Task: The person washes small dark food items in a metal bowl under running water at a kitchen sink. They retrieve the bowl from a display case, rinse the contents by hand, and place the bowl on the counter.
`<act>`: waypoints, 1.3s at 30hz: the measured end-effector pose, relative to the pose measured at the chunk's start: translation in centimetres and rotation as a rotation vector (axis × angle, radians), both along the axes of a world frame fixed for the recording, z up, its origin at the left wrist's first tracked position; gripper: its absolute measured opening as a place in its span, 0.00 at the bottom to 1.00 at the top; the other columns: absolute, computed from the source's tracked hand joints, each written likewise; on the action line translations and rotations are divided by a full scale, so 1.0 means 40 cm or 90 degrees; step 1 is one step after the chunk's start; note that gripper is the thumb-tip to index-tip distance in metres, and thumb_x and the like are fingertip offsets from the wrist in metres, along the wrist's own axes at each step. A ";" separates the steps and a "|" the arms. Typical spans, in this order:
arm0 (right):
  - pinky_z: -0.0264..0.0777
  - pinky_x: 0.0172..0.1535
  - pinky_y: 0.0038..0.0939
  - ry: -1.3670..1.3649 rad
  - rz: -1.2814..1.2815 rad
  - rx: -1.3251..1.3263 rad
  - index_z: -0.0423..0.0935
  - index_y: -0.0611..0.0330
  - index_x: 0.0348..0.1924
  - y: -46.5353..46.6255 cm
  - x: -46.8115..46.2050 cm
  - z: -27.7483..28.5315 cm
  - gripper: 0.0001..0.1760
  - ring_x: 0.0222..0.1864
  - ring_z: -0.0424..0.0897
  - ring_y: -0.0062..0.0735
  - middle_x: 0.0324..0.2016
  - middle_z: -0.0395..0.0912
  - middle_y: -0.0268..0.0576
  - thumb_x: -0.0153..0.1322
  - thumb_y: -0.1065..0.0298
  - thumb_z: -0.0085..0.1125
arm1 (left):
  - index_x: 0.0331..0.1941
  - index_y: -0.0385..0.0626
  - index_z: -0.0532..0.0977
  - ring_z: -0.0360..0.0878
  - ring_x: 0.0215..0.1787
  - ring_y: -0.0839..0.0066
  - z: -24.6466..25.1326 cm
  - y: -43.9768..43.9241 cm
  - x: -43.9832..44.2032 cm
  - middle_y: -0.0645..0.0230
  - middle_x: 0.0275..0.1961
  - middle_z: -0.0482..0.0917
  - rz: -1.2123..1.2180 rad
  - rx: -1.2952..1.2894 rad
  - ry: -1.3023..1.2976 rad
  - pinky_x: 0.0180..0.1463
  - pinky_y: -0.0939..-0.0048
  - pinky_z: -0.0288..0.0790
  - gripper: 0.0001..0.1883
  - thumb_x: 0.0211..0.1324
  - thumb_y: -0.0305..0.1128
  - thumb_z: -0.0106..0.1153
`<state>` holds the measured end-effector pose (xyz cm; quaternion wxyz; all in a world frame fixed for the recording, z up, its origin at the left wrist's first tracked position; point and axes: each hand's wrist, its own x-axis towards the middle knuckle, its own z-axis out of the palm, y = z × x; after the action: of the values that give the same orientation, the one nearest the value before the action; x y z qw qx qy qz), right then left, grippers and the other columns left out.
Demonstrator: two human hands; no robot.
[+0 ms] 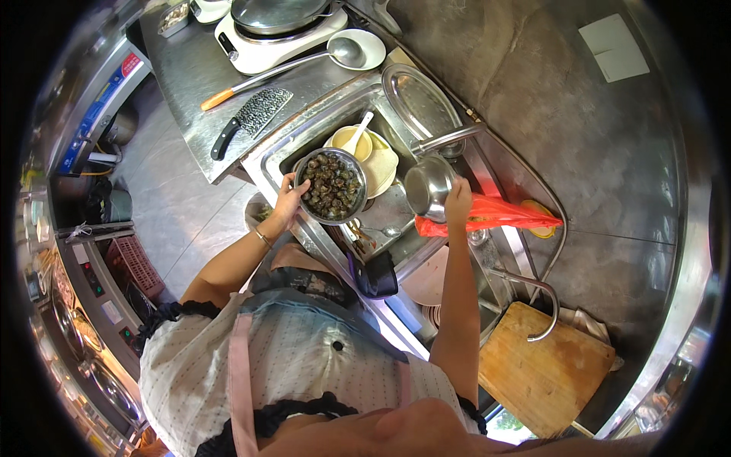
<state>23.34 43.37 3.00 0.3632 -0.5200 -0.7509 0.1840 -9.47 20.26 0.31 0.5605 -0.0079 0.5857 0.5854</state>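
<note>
My left hand (289, 200) grips the rim of a round metal bowl (363, 197) full of dark snails (331, 185), held above the sink's near left edge. In my right hand (458, 200) is a steel pot or bowl (425, 188), tilted on its side below the steel faucet (448, 140); what it holds is hidden. Behind the snail bowl, a cream bowl (348, 140) with a white spoon (361, 130) sits among pale dishes (382, 165) in the sink. A red plastic bag (491, 212) lies right beside my right hand.
A cleaver (265, 111) and a long-handled ladle (274, 69) lie on the steel counter (177, 85) by a white cooker (245, 45). An oval steel tray (420, 100) stands behind the sink. At the lower right is a wooden cutting board (542, 365); a curved faucet (551, 297) reaches over it.
</note>
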 end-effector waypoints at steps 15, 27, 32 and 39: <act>0.71 0.53 0.50 -0.077 0.144 0.004 0.73 0.68 0.38 0.065 -0.015 -0.047 0.10 0.50 0.77 0.65 0.53 0.76 0.66 0.76 0.69 0.48 | 0.51 0.55 0.67 0.79 0.47 0.80 0.120 0.117 0.054 0.73 0.44 0.79 -0.099 0.067 -0.069 0.40 0.71 0.77 0.13 0.68 0.40 0.57; 0.73 0.44 0.38 0.078 0.051 -0.168 0.73 0.66 0.36 -0.097 -0.036 -0.080 0.08 0.37 0.78 0.45 0.35 0.78 0.49 0.74 0.69 0.57 | 0.55 0.52 0.66 0.75 0.38 0.81 0.198 0.195 0.098 0.70 0.41 0.77 -0.209 0.070 0.111 0.39 0.76 0.68 0.18 0.67 0.39 0.60; 0.74 0.41 0.32 0.223 0.061 -0.273 0.73 0.64 0.40 -0.155 -0.047 -0.149 0.08 0.33 0.79 0.31 0.30 0.78 0.42 0.73 0.69 0.60 | 0.56 0.51 0.66 0.76 0.44 0.78 0.155 0.202 0.088 0.66 0.43 0.77 -0.214 0.090 0.209 0.47 0.73 0.71 0.20 0.66 0.37 0.61; 0.75 0.39 0.35 0.097 0.083 -0.248 0.77 0.61 0.46 -0.214 -0.081 -0.158 0.10 0.31 0.82 0.37 0.30 0.82 0.46 0.71 0.73 0.59 | 0.55 0.52 0.65 0.78 0.45 0.75 0.122 0.190 0.047 0.64 0.44 0.77 -0.206 0.089 0.212 0.47 0.71 0.73 0.20 0.65 0.38 0.62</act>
<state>20.09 34.79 -3.34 0.2987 -0.5156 -0.7036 0.3872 -7.60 27.86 5.20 0.5418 0.2218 0.6220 0.5200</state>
